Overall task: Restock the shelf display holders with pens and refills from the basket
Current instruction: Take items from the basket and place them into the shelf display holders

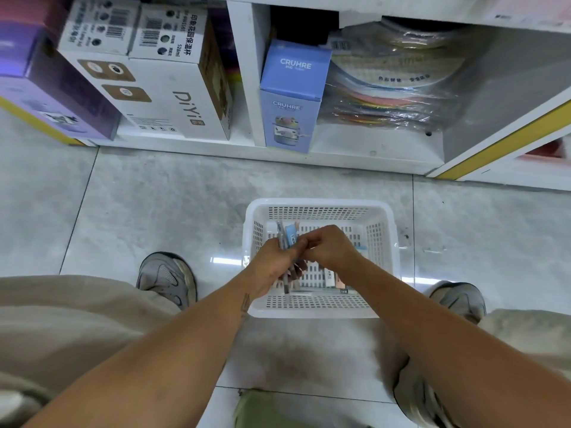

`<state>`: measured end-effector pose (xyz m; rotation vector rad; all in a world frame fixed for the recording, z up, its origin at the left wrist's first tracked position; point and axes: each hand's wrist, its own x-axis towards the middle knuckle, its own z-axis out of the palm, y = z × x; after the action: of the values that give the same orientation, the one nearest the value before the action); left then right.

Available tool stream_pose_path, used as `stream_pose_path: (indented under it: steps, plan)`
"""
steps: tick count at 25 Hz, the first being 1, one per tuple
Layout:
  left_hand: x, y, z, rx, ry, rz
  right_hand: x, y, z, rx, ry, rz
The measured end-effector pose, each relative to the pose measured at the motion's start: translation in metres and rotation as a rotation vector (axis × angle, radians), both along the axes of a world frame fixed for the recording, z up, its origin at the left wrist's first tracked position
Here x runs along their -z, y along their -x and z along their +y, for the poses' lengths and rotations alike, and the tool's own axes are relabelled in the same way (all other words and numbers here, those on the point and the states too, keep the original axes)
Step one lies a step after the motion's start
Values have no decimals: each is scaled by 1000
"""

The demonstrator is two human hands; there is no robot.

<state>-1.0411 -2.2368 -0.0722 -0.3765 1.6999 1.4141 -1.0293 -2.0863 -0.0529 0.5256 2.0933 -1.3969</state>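
Observation:
A white perforated plastic basket point(381, 239) stands on the tiled floor between my feet. Over it, my left hand point(273, 265) is closed around a bundle of pens and refills point(287, 239) that sticks out above and below the fist; one piece has a light-blue label. My right hand point(329, 247) meets the left one, fingers pinched at the bundle's upper part. A few small packs point(335, 281) lie on the basket's bottom, partly hidden by my hands. No display holder is in view.
A low white shelf point(355, 156) runs across the top, holding white DiYi boxes point(167, 97), a purple box point(52, 97), a blue CRUHRE box point(292, 97) and plastic-wrapped coloured discs point(395, 88). My grey shoes point(168, 278) flank the basket.

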Motion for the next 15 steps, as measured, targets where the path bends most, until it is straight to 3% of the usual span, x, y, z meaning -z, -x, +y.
stream_pose_path:
  steps: [2,3,5,7,9,15]
  plan:
    - [2,-1,-4,91,60,22,7,-10,0,76,125,-57]
    - [6,0,-3,111,115,31,16,-16,0,51,54,-33]
    - [8,4,1,154,317,103,26,-27,4,-289,-360,66]
    - [9,6,9,300,577,232,33,-39,3,-658,-587,65]
    - [9,3,16,409,727,306,39,-48,-1,-794,-621,44]
    - [28,-6,22,540,934,224,53,-50,8,-1011,-722,216]
